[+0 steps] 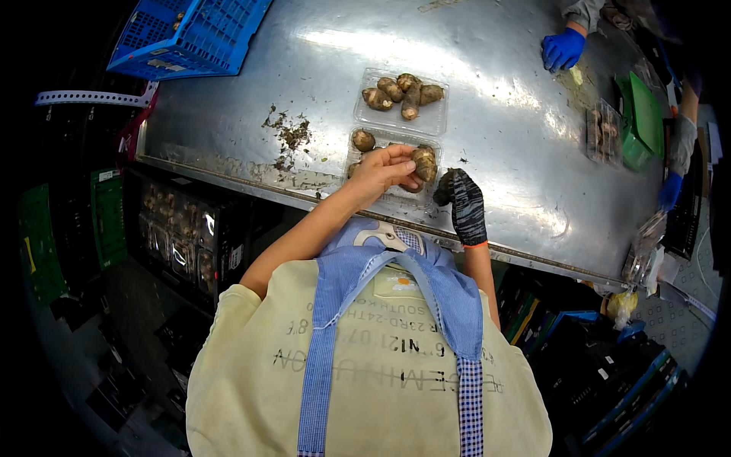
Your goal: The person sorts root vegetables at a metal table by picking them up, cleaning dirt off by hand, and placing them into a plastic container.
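Note:
My bare left hand (pixel 394 168) grips a brown taro corm (pixel 424 164) above a clear plastic tray (pixel 437 149). In that tray lies another taro corm (pixel 364 140); more corms are partly hidden under my hand. Just to the right of the tray is my right hand (pixel 468 208), in a dark grey knitted glove with an orange cuff. A dark, soil-coloured mass (pixel 444 188) shows at its fingers; whether it is a held thing or the soiled glove is unclear. Beyond the first tray, a second clear tray (pixel 365 121) bears several corms (pixel 410 103).
Soil crumbs (pixel 292 134) litter the metal table (pixel 228 125) on the left. A blue crate (pixel 211 40) stands at the back left. Across on the right are a co-worker's blue-gloved hand (pixel 562 50), a green container (pixel 639 123) and a filled clear pack (pixel 603 134).

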Demonstrator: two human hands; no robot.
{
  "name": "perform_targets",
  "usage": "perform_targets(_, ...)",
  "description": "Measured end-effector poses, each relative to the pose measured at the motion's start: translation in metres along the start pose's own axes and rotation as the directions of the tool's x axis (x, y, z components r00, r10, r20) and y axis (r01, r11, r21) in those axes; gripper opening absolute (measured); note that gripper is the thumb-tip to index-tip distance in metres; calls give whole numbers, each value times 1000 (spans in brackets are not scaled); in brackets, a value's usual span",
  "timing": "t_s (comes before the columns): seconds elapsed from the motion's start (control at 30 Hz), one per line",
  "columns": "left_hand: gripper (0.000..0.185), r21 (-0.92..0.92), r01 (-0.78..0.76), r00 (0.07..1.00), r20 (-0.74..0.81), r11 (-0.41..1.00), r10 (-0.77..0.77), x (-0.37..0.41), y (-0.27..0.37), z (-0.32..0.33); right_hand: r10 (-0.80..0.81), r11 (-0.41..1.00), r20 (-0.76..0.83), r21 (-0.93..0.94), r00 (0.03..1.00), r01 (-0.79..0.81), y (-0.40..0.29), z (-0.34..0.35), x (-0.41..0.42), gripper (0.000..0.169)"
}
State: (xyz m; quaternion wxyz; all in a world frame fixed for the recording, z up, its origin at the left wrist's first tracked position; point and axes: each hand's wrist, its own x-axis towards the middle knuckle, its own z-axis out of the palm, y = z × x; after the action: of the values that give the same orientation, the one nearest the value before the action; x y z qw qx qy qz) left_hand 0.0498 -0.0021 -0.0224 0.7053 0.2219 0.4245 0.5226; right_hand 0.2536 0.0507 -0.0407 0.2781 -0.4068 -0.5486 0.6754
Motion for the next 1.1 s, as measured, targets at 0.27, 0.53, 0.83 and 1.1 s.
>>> perform_targets(0.27,39,51,-74,996,54,996,72,-9,14,20,-161,940,147,-280,976,197,-9,16,-1,22)
perform_targets(0.53,42,198,-105,993,65,975,94,-9,7,13,-138,886,85,-436,987,161,-25,25,-1,19)
perform_targets(0.83,45,196,-161,978,-98,967,183,3,20,-1,-76,931,-87,-363,993,40,0,5,6,20)
perform_targets(1.1,44,990,-138,708,119,-28,696,8,46,-3,-195,744,-210,-668,958,4,-1,-16,4,23)
